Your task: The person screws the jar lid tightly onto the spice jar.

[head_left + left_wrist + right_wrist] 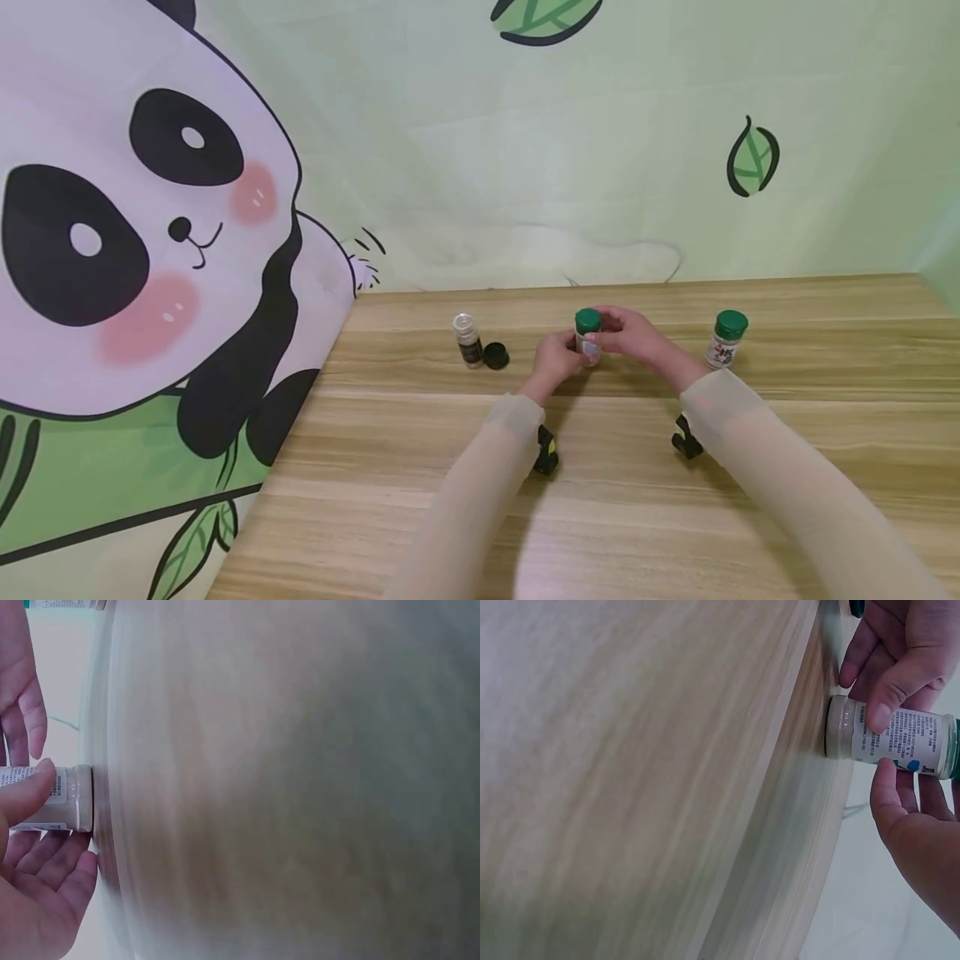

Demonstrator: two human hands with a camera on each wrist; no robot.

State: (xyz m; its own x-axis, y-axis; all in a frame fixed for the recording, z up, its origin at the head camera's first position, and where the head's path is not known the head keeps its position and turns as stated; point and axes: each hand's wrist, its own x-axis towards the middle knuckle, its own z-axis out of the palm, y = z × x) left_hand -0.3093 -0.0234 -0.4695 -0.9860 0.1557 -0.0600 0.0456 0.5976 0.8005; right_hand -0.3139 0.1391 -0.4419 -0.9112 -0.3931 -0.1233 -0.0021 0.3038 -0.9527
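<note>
Shaker bottle [915, 739], green-capped, upright | left hand [557, 358] clasping its labelled body | right hand [633, 335] alongside, grip unclear

The middle jar [589, 347] has a green lid [588, 317] and a white label [919, 741] with dark print. The right-hand jar [724, 340] is green-topped too. The bottle [464, 327] bears a dark sticker [470, 349]; the loose cap [496, 356] is black. Streaky brown grain patterns the worktop [360, 475]; sleeves [465, 492] are cream. The pale green backdrop [465, 167] carries a black-and-white, pink-cheeked panda [60, 125] and black-edged green leaves [753, 162].
</note>
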